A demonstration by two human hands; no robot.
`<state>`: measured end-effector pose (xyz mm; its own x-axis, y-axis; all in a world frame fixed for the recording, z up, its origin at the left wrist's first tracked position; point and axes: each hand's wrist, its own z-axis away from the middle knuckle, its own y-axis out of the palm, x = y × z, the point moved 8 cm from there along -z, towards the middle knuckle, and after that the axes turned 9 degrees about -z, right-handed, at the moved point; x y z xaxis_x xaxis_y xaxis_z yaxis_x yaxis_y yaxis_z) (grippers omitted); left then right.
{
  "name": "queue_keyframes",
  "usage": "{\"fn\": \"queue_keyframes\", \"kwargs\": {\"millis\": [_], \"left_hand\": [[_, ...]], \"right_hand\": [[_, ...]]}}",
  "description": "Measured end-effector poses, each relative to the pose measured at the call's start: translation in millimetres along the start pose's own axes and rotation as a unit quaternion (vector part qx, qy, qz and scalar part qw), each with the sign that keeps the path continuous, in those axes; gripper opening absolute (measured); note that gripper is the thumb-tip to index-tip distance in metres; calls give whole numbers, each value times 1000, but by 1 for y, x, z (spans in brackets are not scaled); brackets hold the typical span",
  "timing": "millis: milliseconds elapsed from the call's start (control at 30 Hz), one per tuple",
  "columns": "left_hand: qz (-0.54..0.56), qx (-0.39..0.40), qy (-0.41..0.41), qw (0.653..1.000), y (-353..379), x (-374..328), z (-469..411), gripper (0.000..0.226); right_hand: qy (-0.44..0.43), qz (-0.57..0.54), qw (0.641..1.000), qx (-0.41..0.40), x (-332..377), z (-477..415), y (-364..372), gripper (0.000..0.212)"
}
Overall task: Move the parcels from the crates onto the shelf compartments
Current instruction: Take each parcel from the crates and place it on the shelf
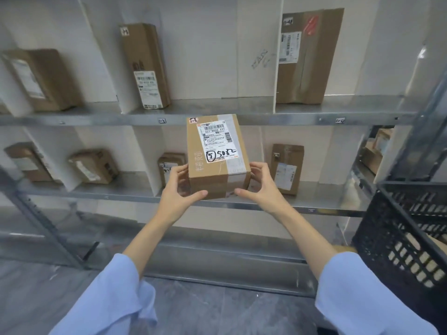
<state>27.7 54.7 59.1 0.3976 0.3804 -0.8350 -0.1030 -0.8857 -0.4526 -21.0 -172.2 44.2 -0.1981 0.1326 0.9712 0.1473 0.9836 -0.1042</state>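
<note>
Both hands hold one parcel (217,155) up at the centre of the frame, in front of the shelf (217,117). The left hand (180,189) grips its lower left edge and the right hand (260,187) its lower right, fingers (256,169) curled round the sides and thumbs pressed on the near face. The parcel's top face carries a white label with a barcode and black marker writing.

Behind it, white dividers split the shelf into compartments. The upper row holds a tilted box (42,78) at the left, a tall box (146,66) left of centre and a large box (307,56) at the right. The lower row holds more boxes; one (170,165) is partly hidden behind the parcel and the left hand, another (286,168) stands just right of the right hand.

A black crate (406,238) is cut off at the lower right edge; what lies inside is hard to make out. The small tags on the shelf edge are too blurred to be sure of.
</note>
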Motion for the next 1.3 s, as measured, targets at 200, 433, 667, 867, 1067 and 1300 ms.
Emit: {"fn": "queue_keyframes", "kwargs": {"millis": [200, 433, 667, 867, 1067, 1300], "left_hand": [[10, -22, -2, 1000, -46, 25, 11, 84], [-4, -28, -10, 1000, -110, 55, 37, 107], [0, -47, -16, 999, -182, 85, 69, 107], [-4, -55, -21, 998, -242, 108, 94, 97], [-20, -67, -7, 998, -278, 112, 99, 85], [-35, -46, 39, 998, -270, 87, 70, 87]], "right_hand": [[18, -12, 1000, 22, 5, -6, 56, 67], [2, -28, 998, 52, 23, -5, 134, 83], [-7, -19, 996, 89, 34, 1, 226, 108], [-14, -19, 995, 93, 38, 6, 294, 108], [-21, -23, 997, 66, 48, 10, 329, 106], [-50, 14, 998, 21, 70, 2, 308, 111]]}}
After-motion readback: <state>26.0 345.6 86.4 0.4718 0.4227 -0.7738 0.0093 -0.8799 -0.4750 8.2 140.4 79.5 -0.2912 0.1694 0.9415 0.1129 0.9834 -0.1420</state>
